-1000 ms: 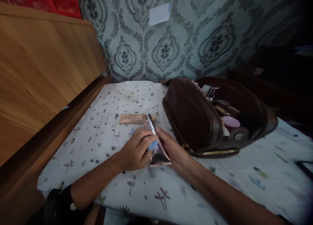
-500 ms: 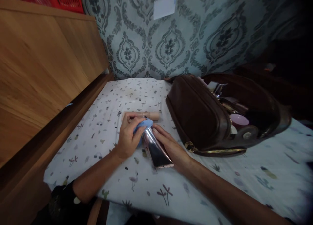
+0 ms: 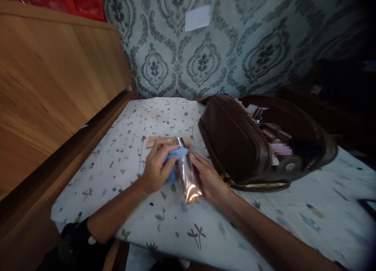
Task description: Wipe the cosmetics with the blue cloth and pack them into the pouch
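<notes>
My left hand [image 3: 157, 167] is closed on a blue cloth [image 3: 172, 173], which it presses against the upper part of a shiny metallic squeeze tube [image 3: 188, 179]. The tube's silver cap end points away from me and its flat crimped end towards me. Along the tube's right side, my right hand [image 3: 207, 175] grips it, with some fingers hidden behind. Just beyond both hands a beige tube [image 3: 160, 140] lies on the patterned cloth, partly covered by my left hand and the metallic tube's cap.
To the right an open dark brown cosmetics bag [image 3: 235, 141] holds several items. The white printed tablecloth [image 3: 123, 173] covers the surface. A wooden cabinet [image 3: 58, 67] with a red basket [image 3: 85, 2] on top stands on the left. Patterned wallpaper [image 3: 202, 63] lies behind.
The metallic tube has turned in my hands: its lower end now sits more upright and shows a bright coppery face instead of a dark one. The silver cap end now shows above the cloth.
</notes>
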`<action>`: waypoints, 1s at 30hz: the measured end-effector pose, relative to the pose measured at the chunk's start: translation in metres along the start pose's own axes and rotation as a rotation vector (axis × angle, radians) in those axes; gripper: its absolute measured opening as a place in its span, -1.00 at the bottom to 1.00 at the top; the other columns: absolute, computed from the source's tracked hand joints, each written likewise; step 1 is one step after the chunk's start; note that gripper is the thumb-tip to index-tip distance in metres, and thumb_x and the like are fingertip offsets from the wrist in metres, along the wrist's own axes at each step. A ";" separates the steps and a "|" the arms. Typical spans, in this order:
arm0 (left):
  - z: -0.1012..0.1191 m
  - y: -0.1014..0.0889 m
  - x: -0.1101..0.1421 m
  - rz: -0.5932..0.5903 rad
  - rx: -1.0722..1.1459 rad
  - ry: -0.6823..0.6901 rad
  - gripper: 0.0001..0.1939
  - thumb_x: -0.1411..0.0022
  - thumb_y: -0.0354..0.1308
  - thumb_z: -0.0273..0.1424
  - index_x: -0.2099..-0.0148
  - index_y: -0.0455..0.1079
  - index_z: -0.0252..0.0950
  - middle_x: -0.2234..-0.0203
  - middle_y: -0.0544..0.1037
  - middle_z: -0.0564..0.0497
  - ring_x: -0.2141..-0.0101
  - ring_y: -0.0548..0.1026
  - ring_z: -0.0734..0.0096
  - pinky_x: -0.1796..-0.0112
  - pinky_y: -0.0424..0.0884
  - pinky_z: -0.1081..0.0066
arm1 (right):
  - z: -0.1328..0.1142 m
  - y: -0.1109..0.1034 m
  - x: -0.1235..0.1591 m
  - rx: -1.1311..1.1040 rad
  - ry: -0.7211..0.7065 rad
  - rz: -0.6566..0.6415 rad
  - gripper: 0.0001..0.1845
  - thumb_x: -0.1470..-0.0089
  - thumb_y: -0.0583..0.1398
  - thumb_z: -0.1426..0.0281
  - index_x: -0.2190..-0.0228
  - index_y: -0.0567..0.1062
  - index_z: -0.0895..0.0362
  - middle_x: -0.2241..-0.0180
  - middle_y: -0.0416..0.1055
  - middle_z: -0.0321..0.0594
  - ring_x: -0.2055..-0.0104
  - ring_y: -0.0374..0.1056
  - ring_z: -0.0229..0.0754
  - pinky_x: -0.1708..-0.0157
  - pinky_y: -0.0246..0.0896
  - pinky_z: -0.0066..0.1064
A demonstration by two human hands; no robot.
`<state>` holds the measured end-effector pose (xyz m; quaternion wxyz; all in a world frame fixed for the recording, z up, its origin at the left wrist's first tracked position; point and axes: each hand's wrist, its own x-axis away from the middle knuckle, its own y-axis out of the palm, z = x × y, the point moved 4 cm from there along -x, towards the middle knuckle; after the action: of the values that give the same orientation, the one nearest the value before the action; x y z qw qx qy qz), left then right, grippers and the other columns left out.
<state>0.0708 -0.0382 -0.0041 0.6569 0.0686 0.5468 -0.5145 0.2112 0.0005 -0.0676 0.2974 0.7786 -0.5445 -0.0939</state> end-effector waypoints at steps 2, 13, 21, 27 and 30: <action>-0.012 -0.004 -0.002 0.083 -0.010 -0.090 -0.84 -0.37 0.13 -0.48 0.03 0.42 -0.24 0.22 0.44 -0.01 0.15 0.46 0.36 0.10 0.45 0.34 | 0.005 0.001 0.002 0.011 0.049 0.014 -0.59 0.11 0.43 0.12 0.20 0.60 -0.02 0.35 0.60 -0.31 0.28 0.51 -0.12 0.22 0.40 -0.30; 0.026 0.011 0.009 -0.286 0.196 0.084 -0.81 -0.39 0.08 -0.48 -0.01 0.43 -0.28 0.20 0.42 -0.08 0.24 0.47 0.39 0.25 0.49 0.39 | -0.008 -0.009 -0.002 0.011 -0.052 0.089 -0.56 0.24 0.48 0.06 0.40 0.57 0.09 0.45 0.48 -0.39 0.39 0.34 -0.29 0.36 0.26 -0.47; 0.034 0.012 0.011 -0.312 0.246 0.127 -0.81 -0.44 0.04 -0.42 -0.02 0.41 -0.30 0.22 0.43 -0.09 0.25 0.47 0.39 0.23 0.50 0.39 | -0.009 -0.008 -0.001 0.030 -0.037 0.062 -0.57 0.21 0.48 0.08 0.37 0.57 0.10 0.44 0.48 -0.36 0.35 0.34 -0.26 0.32 0.25 -0.44; 0.012 0.004 0.005 -0.129 0.050 0.044 -0.84 -0.41 0.07 -0.47 0.00 0.40 -0.29 0.22 0.44 -0.06 0.19 0.49 0.38 0.16 0.48 0.38 | -0.002 0.010 0.006 0.007 0.178 -0.167 -0.51 0.15 0.41 -0.04 0.51 0.49 0.12 0.62 0.29 -0.40 0.57 0.13 -0.34 0.61 0.01 -0.50; -0.003 -0.005 0.000 -0.010 -0.026 -0.034 -0.85 -0.40 0.08 -0.48 0.02 0.39 -0.26 0.22 0.46 -0.03 0.17 0.48 0.36 0.13 0.46 0.36 | -0.004 0.013 0.011 0.028 0.197 -0.252 -0.51 0.18 0.45 0.00 0.41 0.55 0.14 0.53 0.40 -0.33 0.53 0.16 -0.35 0.64 -0.05 -0.55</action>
<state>0.0647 -0.0390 -0.0030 0.6644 0.0487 0.5425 -0.5117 0.2069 -0.0110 -0.0554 0.3241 0.8504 -0.4119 -0.0462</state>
